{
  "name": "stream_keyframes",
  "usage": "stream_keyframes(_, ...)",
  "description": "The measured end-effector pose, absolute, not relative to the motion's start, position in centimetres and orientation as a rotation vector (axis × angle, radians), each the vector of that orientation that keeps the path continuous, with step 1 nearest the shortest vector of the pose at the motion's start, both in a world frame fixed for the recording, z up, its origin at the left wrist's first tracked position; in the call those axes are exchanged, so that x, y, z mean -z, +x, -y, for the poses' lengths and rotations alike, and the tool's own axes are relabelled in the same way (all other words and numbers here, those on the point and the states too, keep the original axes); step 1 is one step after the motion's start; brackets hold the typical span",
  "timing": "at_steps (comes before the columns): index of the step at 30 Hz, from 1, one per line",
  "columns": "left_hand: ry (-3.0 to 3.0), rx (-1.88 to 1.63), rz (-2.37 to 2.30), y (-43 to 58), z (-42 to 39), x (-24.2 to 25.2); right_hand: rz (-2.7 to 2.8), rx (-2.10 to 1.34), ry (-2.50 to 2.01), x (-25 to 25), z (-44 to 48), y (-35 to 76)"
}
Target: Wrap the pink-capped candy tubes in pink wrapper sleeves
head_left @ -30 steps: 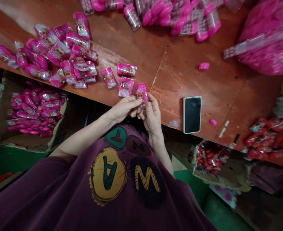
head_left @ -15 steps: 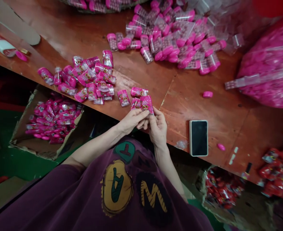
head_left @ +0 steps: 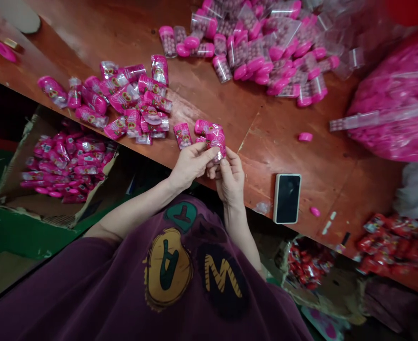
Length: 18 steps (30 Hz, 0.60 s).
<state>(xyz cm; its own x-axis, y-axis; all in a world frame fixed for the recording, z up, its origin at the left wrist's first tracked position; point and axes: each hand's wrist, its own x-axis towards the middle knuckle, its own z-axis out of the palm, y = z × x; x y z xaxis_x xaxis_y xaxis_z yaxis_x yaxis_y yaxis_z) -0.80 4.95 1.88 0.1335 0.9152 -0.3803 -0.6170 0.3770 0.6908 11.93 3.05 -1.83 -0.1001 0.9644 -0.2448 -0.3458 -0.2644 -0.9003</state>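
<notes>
Near the table's front edge, both my hands pinch one pink wrapped candy jar (head_left: 216,137). My left hand (head_left: 192,165) has its thumb and fingers closed on the jar's lower left side. From the right, the fingertips of my right hand (head_left: 231,176) press on its lower end. Just behind the held jar, partly covered by it, lies another pink wrapped jar (head_left: 202,126). To the left of my left hand a further wrapped jar (head_left: 183,135) rests on the table. A pile of pink wrapped jars (head_left: 131,97) spreads farther left.
Clear jars of pink balls (head_left: 253,49) are heaped at the back. A bag of pink lids (head_left: 390,104) stands right. A phone (head_left: 287,198) and loose pink cap (head_left: 304,137) lie on the table. A cardboard box (head_left: 4,201) of pink jars is below left; red packets (head_left: 397,241) lie right.
The camera view has shifted a little. My hands still hold the wrapped jar, and more of its lower end now shows between my fingers.
</notes>
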Motion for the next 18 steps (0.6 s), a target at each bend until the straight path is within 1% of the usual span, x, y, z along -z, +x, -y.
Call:
stream_keyframes(5, 0.454, -1.129, -0.932, -0.5, -3.9, -1.5, 0.868, -1.579, -1.09, 1.9, -2.1, 11.6)
stream_keyframes(10, 0.45, -1.045, -0.965, -1.0, -4.1, -1.4, 0.961, -1.474, -1.101, 2.4, -1.7, 11.3)
stream_keyframes(14, 0.412, -0.933, -0.98, -1.6, -4.7, -1.5, 1.165, -1.343, -1.241, 2.5, -1.9, 11.5)
stream_keyframes(18, 0.39, -0.931, -1.027, -1.5, -4.7, -1.9, 1.314, -1.219, -1.317, 2.9, -2.0, 11.7)
